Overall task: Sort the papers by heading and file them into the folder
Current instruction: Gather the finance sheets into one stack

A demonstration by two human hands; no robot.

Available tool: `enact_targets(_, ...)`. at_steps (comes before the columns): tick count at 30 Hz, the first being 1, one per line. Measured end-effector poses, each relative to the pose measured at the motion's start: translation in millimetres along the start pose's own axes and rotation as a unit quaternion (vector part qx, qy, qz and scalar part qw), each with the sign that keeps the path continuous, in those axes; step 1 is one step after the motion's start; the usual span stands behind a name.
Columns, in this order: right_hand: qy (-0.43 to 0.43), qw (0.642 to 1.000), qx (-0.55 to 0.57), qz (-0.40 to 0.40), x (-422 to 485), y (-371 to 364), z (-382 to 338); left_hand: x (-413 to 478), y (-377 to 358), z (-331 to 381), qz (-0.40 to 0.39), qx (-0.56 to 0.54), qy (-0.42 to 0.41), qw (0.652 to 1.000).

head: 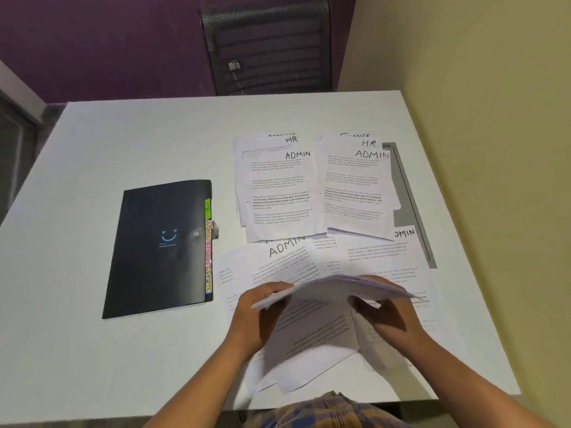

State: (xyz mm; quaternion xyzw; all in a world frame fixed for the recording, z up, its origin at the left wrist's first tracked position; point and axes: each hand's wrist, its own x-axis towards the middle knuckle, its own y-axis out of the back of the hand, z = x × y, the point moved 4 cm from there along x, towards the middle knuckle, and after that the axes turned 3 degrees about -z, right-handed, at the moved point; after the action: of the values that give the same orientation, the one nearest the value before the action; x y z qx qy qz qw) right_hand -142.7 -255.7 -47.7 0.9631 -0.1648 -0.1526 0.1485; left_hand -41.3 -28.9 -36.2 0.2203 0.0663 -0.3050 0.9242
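Observation:
A black folder (160, 247) lies shut on the left of the white table, with coloured tabs reading HR, ADMIN and SPORTS along its right edge. Right of it lie two overlapping piles of printed papers, the left pile (279, 193) and the right pile (355, 186), each showing the headings ADMIN, HR and FINANCE. More sheets (278, 261) headed ADMIN are spread nearer to me. My left hand (256, 316) and my right hand (387, 310) together hold a thin stack of sheets (336, 287) lifted above the spread papers, seen almost edge-on.
A grey flat tray or board (411, 199) sticks out from under the right pile by the table's right edge. A black mesh chair (268, 44) stands behind the far edge of the table (123, 143). A yellow wall runs close on the right.

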Motion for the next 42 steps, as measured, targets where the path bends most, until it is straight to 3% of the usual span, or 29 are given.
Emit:
enact_targets(4,-0.037,0.999,0.012,-0.032,1,-3,8,2,-2,-7,0.029,-0.005,0.007,1.000)
enact_targets(7,-0.070,0.994,-0.063,-0.053,3,-7,15,5,-6,-21,0.037,0.007,0.047,0.998)
enact_targets(12,-0.039,0.994,-0.103,-0.025,18,-1,5,17,-1,-26,0.024,-0.042,0.120,0.992)
enact_targets(15,-0.046,0.997,-0.065,-0.007,29,6,0,29,4,-17,0.016,-0.047,0.121,0.991)
enact_targets(20,-0.122,0.992,0.029,0.028,58,18,-12,50,8,8,0.032,-0.151,0.101,0.983)
enact_targets(26,-0.161,0.985,0.036,-0.047,115,33,-18,90,26,21,0.062,-0.232,0.118,0.964)
enact_targets(31,-0.196,0.977,-0.048,0.069,182,73,3,146,38,11,0.096,-0.231,0.156,0.955)
enact_targets(35,-0.247,0.943,-0.166,0.151,215,95,10,182,42,-16,0.112,-0.221,0.217,0.944)
enact_targets(42,-0.336,0.902,-0.212,0.172,257,106,31,206,39,-52,0.098,-0.177,0.297,0.933)
